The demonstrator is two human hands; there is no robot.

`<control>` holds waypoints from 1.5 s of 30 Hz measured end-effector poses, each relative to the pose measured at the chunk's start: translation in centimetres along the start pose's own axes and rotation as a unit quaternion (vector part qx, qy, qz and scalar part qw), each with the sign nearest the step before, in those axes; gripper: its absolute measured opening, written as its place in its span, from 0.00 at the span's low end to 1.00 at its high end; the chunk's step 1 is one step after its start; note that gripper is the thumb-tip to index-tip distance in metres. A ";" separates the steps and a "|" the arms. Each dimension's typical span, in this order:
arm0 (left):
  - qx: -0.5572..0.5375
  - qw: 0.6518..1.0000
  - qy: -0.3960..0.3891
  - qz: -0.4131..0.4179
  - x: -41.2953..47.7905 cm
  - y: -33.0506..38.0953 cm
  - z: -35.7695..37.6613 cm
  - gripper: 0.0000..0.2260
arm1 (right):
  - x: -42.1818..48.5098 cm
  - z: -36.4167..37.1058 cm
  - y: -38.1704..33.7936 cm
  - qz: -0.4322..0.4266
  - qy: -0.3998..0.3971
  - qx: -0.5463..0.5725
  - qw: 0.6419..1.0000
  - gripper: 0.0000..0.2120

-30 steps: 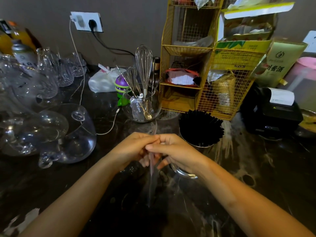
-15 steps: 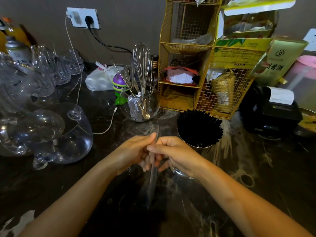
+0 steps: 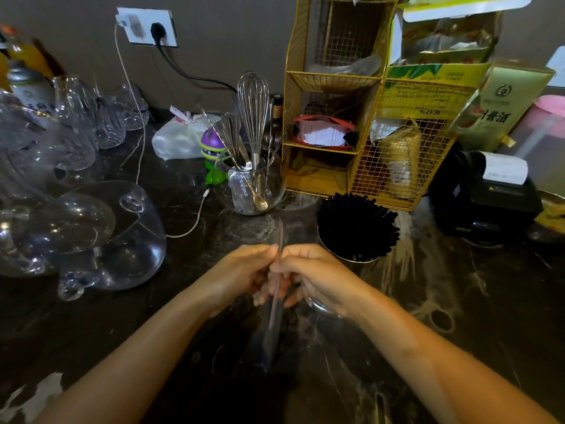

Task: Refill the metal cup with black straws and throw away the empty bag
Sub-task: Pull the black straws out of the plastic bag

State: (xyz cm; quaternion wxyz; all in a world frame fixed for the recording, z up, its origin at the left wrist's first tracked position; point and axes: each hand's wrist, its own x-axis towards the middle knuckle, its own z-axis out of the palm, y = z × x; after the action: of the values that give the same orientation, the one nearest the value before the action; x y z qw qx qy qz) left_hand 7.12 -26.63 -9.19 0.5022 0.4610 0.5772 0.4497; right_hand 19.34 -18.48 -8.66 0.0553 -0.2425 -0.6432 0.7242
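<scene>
The metal cup (image 3: pixel 347 256) stands on the dark counter right of centre, packed with black straws (image 3: pixel 356 226) that fan out above its rim. Just in front of it my left hand (image 3: pixel 241 275) and my right hand (image 3: pixel 312 275) meet, both pinching a clear empty plastic bag (image 3: pixel 273 322). The bag is flattened edge-on; a thin strip sticks up above my fingers and the rest hangs down toward me. Part of the cup's lower wall is hidden behind my right hand.
A glass bowl (image 3: pixel 249 191) of utensils with a whisk stands behind my hands. Clear glass pitchers (image 3: pixel 91 237) crowd the left. A yellow wire rack (image 3: pixel 367 117) rises behind the cup, and a black receipt printer (image 3: pixel 489 197) sits at right. A white cable (image 3: pixel 189 228) lies on the counter.
My hands stay together on the bag and shift slightly; the strip of bag above my fingers now stands a little taller and straighter.
</scene>
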 end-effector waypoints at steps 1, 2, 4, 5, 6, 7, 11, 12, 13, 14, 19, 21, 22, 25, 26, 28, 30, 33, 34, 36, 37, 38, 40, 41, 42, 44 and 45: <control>0.005 1.000 0.010 0.003 0.0 0.0 0.1 0.21 | 0.0 0.0 0.0 0.002 0.001 0.002 1.000 0.10; 0.009 1.000 0.020 0.006 -0.1 0.1 0.2 0.20 | 0.0 0.0 0.0 0.004 0.001 0.003 1.000 0.10; 0.009 0.999 0.039 0.009 -0.1 0.1 0.5 0.19 | -0.1 0.1 0.0 0.004 -0.002 0.001 1.000 0.09; 0.007 0.999 0.048 0.007 -0.1 0.0 0.6 0.19 | 0.0 0.1 0.0 0.003 -0.004 -0.002 1.000 0.07; 0.004 0.998 0.057 0.004 -0.1 0.0 0.7 0.19 | 0.0 0.2 0.0 0.002 -0.005 -0.005 1.000 0.06; 0.003 0.998 0.064 0.001 -0.2 0.0 0.8 0.18 | 0.0 0.2 0.1 0.002 -0.003 -0.009 1.000 0.08; 0.011 0.996 0.085 -0.008 -0.3 0.2 0.6 0.15 | 0.1 0.1 0.1 0.016 -0.004 -0.025 1.000 0.10; 0.016 0.996 0.084 -0.010 -0.4 0.3 0.5 0.14 | 0.0 0.2 0.0 0.018 -0.010 -0.032 0.999 0.07; 0.020 0.997 0.079 -0.012 -0.4 0.4 0.3 0.13 | 0.0 0.2 -0.1 0.018 -0.015 -0.040 0.999 0.05; 0.024 0.997 0.070 -0.013 -0.5 0.4 0.2 0.13 | -0.1 0.2 -0.1 0.017 -0.019 -0.047 0.999 0.06; 0.021 0.998 0.065 -0.011 -0.6 0.5 0.3 0.13 | -0.2 0.2 0.0 0.015 -0.024 -0.038 0.999 0.10; 0.019 0.997 0.069 -0.011 -0.6 0.3 0.3 0.13 | -0.2 0.2 0.1 0.009 -0.029 -0.030 0.999 0.10; 0.016 0.997 0.070 -0.011 -0.6 0.3 0.3 0.14 | -0.2 0.2 0.1 0.006 -0.030 -0.024 0.999 0.10; -0.009 0.997 0.072 -0.002 -0.6 0.1 0.4 0.16 | -0.3 0.1 0.3 -0.007 -0.031 -0.003 0.999 0.10; -0.018 0.997 0.076 0.002 -0.6 0.0 0.4 0.17 | -0.3 0.1 0.3 -0.009 -0.030 0.004 0.999 0.10; -0.034 0.996 0.083 0.010 -0.5 -0.2 0.5 0.19 | -0.3 0.2 0.3 -0.012 -0.028 0.016 0.999 0.10; -0.050 0.995 0.082 0.017 -0.5 -0.2 0.6 0.18 | -0.3 0.3 0.4 -0.013 -0.024 0.027 0.999 0.10; -0.065 0.995 0.077 0.021 -0.7 0.0 0.7 0.17 | -0.3 0.4 0.6 -0.016 -0.015 0.048 0.999 0.11; -0.070 0.994 0.077 0.023 -0.6 0.0 0.8 0.17 | -0.3 0.5 0.6 -0.016 -0.009 0.053 0.998 0.10; -0.078 0.993 0.083 0.025 -0.6 0.1 0.8 0.17 | -0.4 0.7 0.7 -0.015 0.006 0.062 0.998 0.10; -0.077 0.993 0.089 0.024 -0.5 0.1 0.8 0.17 | -0.4 0.7 0.8 -0.018 0.013 0.066 0.998 0.12; -0.070 0.993 0.097 0.020 -0.5 0.1 0.7 0.17 | -0.4 0.8 0.7 -0.021 0.021 0.066 0.997 0.14; -0.045 0.993 0.109 0.012 -0.5 0.1 0.5 0.18 | -0.6 1.0 0.5 -0.021 0.042 0.052 0.998 0.20; -0.033 0.993 0.112 0.009 -0.6 0.1 0.4 0.18 | -0.7 1.0 0.4 -0.023 0.055 0.030 0.998 0.21; -0.022 0.993 0.115 0.006 -0.6 0.2 0.3 0.18 | -0.8 1.1 0.2 -0.030 0.071 -0.001 0.997 0.19; -0.004 0.993 0.118 -0.007 -0.6 0.1 0.3 0.17 | -0.7 1.2 0.3 -0.056 0.099 -0.066 0.991 0.14; 0.004 0.993 0.115 -0.015 -0.5 0.1 0.3 0.16 | -0.6 1.3 0.5 -0.070 0.107 -0.088 0.988 0.13</control>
State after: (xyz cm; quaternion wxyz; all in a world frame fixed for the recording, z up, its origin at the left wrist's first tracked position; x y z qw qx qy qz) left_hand 7.44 -27.13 -9.06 0.4375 0.3993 0.6395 0.4901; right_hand 19.48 -19.97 -8.85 0.1524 -0.2768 -0.7103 0.6290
